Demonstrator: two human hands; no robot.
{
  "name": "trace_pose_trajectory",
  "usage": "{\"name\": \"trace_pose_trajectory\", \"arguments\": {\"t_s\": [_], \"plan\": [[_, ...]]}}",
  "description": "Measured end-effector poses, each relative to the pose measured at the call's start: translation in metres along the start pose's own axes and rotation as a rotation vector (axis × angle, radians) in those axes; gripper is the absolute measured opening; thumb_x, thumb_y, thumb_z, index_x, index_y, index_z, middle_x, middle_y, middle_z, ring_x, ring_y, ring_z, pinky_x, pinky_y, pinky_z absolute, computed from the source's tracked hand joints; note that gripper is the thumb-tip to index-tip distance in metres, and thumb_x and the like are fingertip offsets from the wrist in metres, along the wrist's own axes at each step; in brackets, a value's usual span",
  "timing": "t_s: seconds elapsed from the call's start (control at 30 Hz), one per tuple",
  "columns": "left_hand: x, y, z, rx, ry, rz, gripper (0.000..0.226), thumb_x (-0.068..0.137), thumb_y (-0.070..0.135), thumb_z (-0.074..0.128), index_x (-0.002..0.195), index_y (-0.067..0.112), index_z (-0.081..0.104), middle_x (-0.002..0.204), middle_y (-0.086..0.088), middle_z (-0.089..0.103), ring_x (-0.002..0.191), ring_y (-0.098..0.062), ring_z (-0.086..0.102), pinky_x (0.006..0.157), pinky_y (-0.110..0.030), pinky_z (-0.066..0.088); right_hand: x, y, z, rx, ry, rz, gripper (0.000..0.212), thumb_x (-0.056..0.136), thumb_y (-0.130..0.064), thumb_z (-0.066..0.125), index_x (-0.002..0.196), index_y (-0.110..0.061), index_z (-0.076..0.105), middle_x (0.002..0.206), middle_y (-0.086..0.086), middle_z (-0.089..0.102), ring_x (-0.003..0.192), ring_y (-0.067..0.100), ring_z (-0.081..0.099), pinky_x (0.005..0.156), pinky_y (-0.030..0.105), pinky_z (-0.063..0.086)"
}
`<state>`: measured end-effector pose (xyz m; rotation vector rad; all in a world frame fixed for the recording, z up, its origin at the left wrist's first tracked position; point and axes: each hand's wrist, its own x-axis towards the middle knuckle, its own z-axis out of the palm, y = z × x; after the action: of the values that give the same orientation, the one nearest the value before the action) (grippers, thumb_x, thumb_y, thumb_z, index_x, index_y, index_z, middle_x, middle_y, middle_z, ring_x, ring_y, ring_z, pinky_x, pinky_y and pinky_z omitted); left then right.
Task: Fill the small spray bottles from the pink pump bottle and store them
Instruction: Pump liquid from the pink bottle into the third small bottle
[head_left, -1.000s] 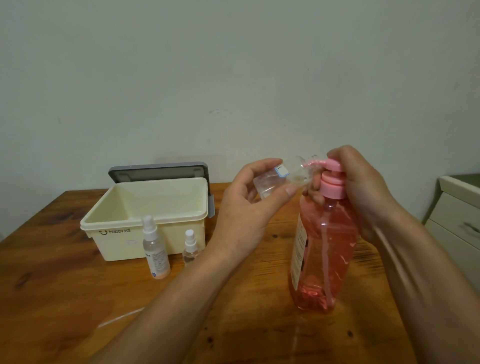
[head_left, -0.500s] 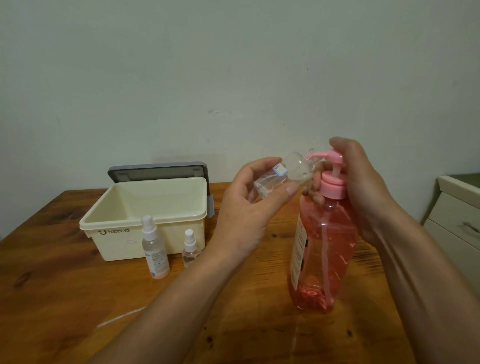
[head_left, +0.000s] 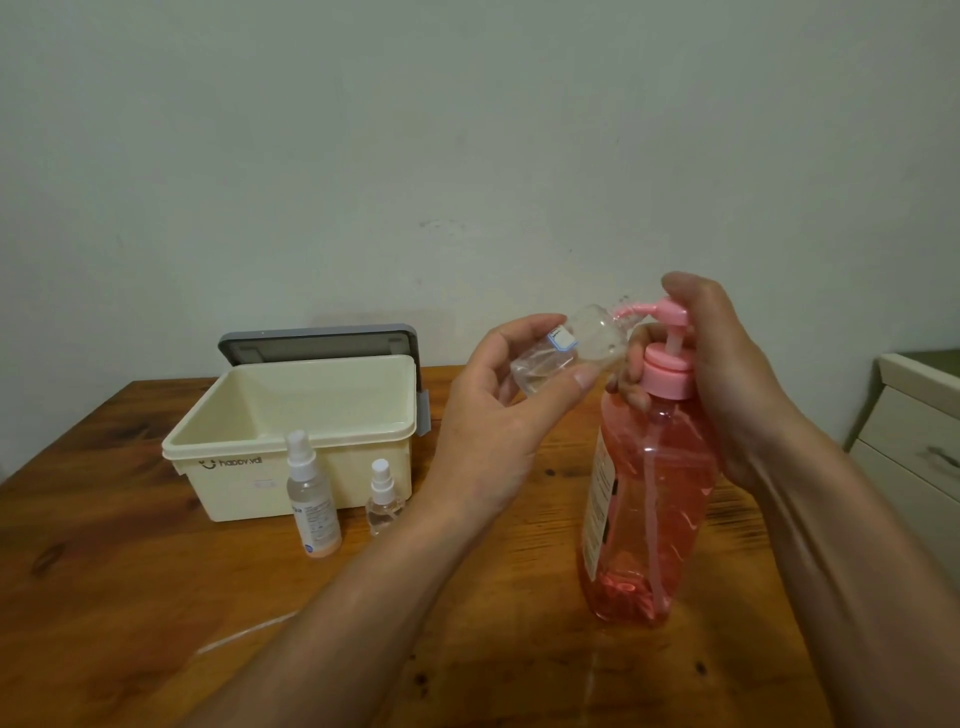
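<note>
A tall pink pump bottle (head_left: 649, 499) stands on the wooden table (head_left: 104, 597). My right hand (head_left: 727, 395) wraps its pump head from behind, fingers on the raised plunger. My left hand (head_left: 498, 415) holds a small clear bottle (head_left: 571, 348), uncapped and tilted, its mouth against the pink spout. Two capped spray bottles stand in front of the box: a taller one (head_left: 310, 504) and a short one (head_left: 383, 499).
A cream storage box (head_left: 249, 447) stands open at the back left, its grey lid (head_left: 317, 345) propped behind it against the wall. A white drawer unit (head_left: 914, 431) is beside the table's right edge.
The pump head has risen from its pressed-down position and my right hand has lifted with it. The small clear bottle stays at the spout.
</note>
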<state>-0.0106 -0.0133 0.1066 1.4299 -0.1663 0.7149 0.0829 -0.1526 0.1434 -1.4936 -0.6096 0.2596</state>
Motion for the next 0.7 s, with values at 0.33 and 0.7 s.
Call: {"name": "trace_pose_trajectory", "arguments": {"t_s": [0.33, 0.7], "plan": [[-0.0007, -0.0027, -0.0008, 0.003, 0.004, -0.019, 0.037, 0.082, 0.016, 0.077, 0.115, 0.028, 0.064, 0.113, 0.004, 0.071, 0.103, -0.009, 0.068, 0.077, -0.016, 0.053, 0.0023, 0.0021, -0.0021, -0.022, 0.008, -0.009, 0.058, 0.076, -0.061, 0.044, 0.051, -0.012, 0.060, 0.050, 0.016, 0.054, 0.055, 0.027, 0.054, 0.049, 0.026, 0.046], [0.0004, -0.0037, -0.0016, 0.009, 0.000, -0.020, 0.037, 0.082, 0.017, 0.078, 0.114, 0.029, 0.066, 0.111, 0.008, 0.072, 0.104, -0.009, 0.068, 0.078, -0.016, 0.053, 0.0021, 0.0020, -0.0009, 0.013, -0.012, -0.016, 0.048, 0.075, -0.051, 0.044, 0.051, -0.012, 0.060, 0.055, 0.020, 0.053, 0.049, 0.026, 0.049, 0.041, 0.023, 0.041]]}}
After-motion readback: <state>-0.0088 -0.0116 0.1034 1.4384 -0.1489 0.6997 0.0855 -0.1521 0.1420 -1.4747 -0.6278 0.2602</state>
